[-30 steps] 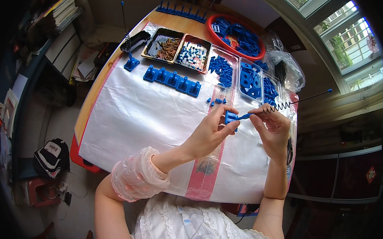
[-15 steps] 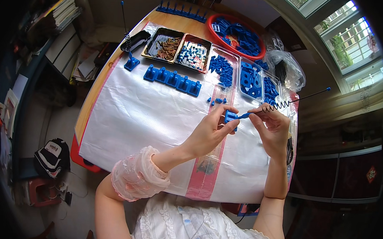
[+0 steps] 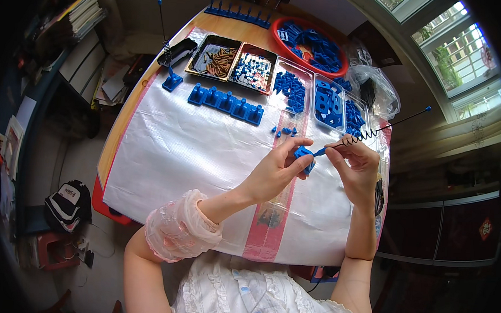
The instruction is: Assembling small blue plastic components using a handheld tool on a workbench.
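Note:
My left hand (image 3: 271,171) grips a small blue plastic base (image 3: 305,156) between thumb and fingers over the middle-right of the table. My right hand (image 3: 357,168) pinches the blue lower end of a black spring rod (image 3: 358,140), which slants up to the right to a blue ball tip. The rod's blue end meets the base between my hands; whether it is seated there I cannot tell. Just beyond my left hand lie a few small blue pieces (image 3: 285,131). A row of several blue bases (image 3: 226,104) stands farther left, near an upright finished-looking spring rod on a base (image 3: 172,82).
Along the far side stand a tray of brass-coloured screws (image 3: 224,59), a tray of small blue-and-white parts (image 3: 253,68), clear boxes of blue parts (image 3: 289,92) and a red basin (image 3: 344,64). Clear plastic bags (image 3: 379,86) lie at right. More rods (image 3: 238,17) stand at the far edge.
The blue base has turned and tilted in my left fingers. The rod's ball tip has risen slightly. Both hands stay in nearly the same place.

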The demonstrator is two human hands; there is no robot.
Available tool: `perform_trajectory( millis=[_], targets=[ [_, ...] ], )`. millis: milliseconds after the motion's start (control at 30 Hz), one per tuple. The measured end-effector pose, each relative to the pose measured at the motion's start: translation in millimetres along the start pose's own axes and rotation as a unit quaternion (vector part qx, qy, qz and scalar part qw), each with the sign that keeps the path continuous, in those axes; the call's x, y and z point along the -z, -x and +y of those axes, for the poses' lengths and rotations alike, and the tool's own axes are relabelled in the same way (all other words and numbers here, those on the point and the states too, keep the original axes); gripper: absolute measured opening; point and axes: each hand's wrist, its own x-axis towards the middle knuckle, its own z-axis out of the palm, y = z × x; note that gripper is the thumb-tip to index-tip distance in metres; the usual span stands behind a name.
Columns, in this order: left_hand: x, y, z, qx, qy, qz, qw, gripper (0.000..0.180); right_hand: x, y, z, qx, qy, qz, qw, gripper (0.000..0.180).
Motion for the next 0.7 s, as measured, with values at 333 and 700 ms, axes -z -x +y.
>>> perform_trajectory(
  millis=[333, 700],
  targets=[
    [1.4, -1.1, -4.3, 0.021, 0.044, -0.008, 0.999, 0.046, 0.0, 0.3, 1.7, -0.004, -0.007, 0.007, 1.000, 0.008],
    [6.3, -2.2, -3.2, 0.088, 0.145, -0.059, 0.984, 0.036, 1.6, -1.1, 4.0, -0.045, -0.029, 0.001, 0.999, 0.009]
  ],
)
